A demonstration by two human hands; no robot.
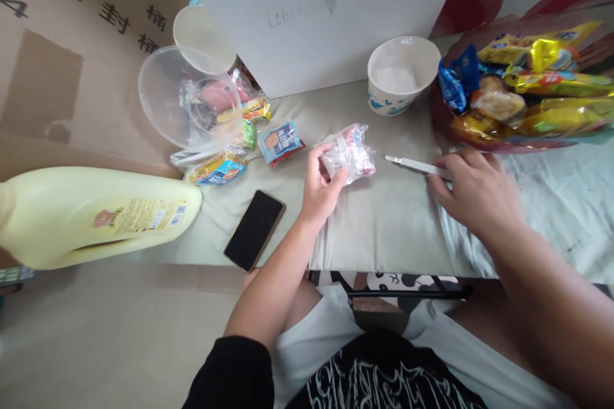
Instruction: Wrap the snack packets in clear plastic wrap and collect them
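Observation:
My left hand point(325, 186) is closed on a crinkled packet point(349, 153) of clear plastic with pink and red print, at the middle of the cloth-covered table. My right hand point(474, 188) lies to the right, its fingers wrapped round the end of a slim white craft knife point(416, 165). The knife's short tip points left toward the packet, with a gap between them. Left of the packet lies a small blue and red snack packet point(281, 142). A black phone point(254, 230) rests near the front edge, left of my left forearm.
A paper bowl point(403, 77) stands behind the knife. At right, a clear reddish container point(444, 124) holds several wrapped snacks. At left are a tipped clear plastic tub point(153, 99) over more packets, another paper tub point(204, 38), a large yellow bottle point(100, 214) and cardboard boxes point(110, 77).

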